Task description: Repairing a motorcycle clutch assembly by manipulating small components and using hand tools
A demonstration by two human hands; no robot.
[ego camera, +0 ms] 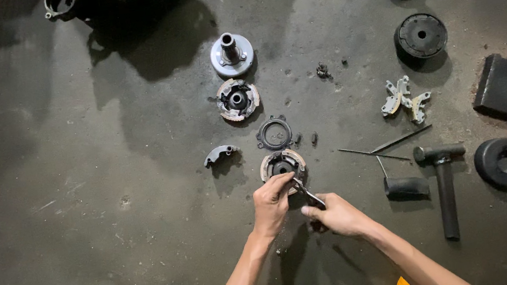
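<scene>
Head view: left hand (272, 203) is curling its fingers onto the near rim of the round clutch assembly (282, 165), which is lying on the dark concrete floor (77, 207). Right hand (338, 214) is gripping closed around the pliers (308, 195), tip reaching toward that assembly. A loose clutch shoe (220, 154) is lying to the left, a metal ring (275, 134) just beyond, and a T-handle tool (445, 182) well apart on the right.

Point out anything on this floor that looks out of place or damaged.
One curved grey metal shoe piece lies alone, left of the round clutch assembly under the left hand. Small dark bits are scattered nearby. No damage is visible.
</scene>
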